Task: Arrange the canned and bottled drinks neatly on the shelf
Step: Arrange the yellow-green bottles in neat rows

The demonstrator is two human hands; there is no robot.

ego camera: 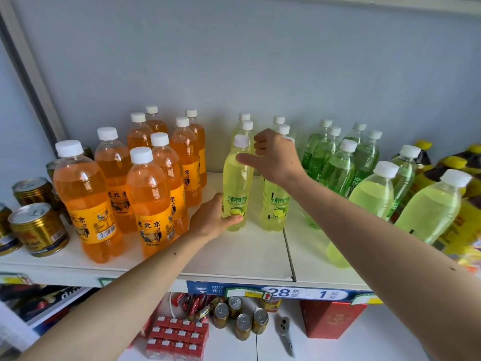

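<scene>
Your left hand (212, 217) has its thumb and fingers curled round the base of the front lime soda bottle (236, 183), which stands upright on the white shelf (250, 254). Your right hand (273, 157) hovers at that bottle's neck, thumb stretched to touch it, fingers loosely bent and holding nothing. A second lime bottle (276, 207) stands just right. Orange soda bottles (153, 194) cluster left, gold cans (39, 229) at far left, green bottles (338, 165) right.

Upright orange bottles (145, 194) left, lime bottles (237, 183) centre, green bottles (338, 168) right, gold cans (39, 227) on shelf (234, 254)
</scene>
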